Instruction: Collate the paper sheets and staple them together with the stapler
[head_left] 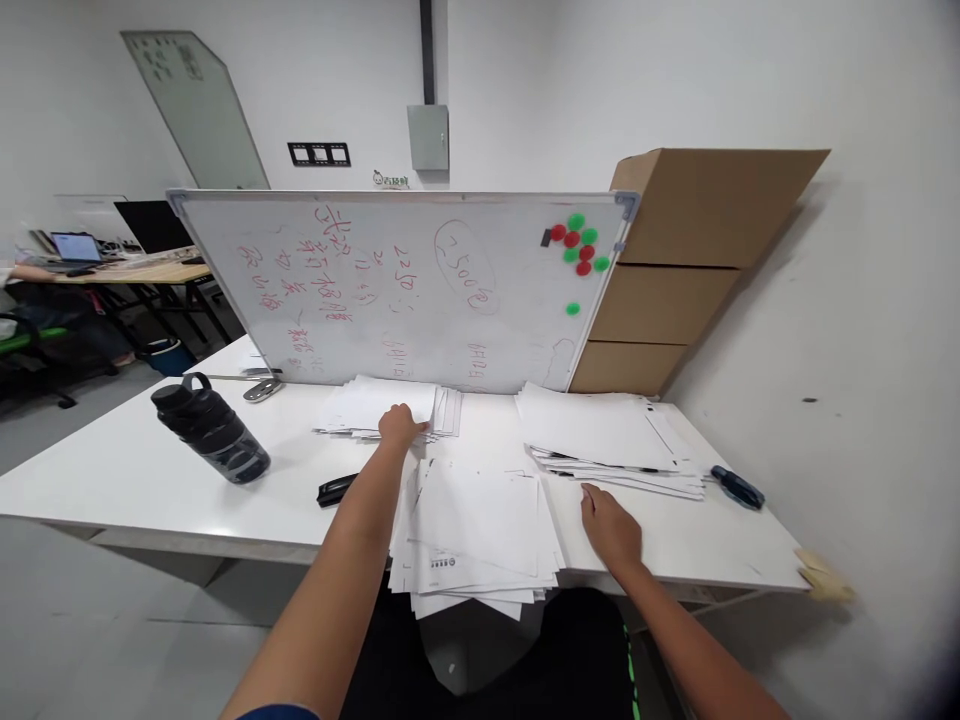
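Observation:
My left hand [401, 425] rests over the front edge of the left paper stack [360, 402], fingers curled and thumb pointing right. It appears to grip a sheet there, though the fingertips are partly hidden. My right hand [613, 528] lies closed in a loose fist on the tabletop, with nothing visible in it. Between my arms a large uneven paper pile [476, 525] hangs over the table's front edge. Just beyond my right hand sits another paper stack [600, 430] with ragged edges.
A black stapler-like object [336, 490] lies beside my left forearm. Farther left are a dark water bottle [214, 435] and a computer mouse [262, 390]. A blue-black tool [737, 488] lies at right. Behind stand a whiteboard [405, 290] and cardboard boxes [675, 270].

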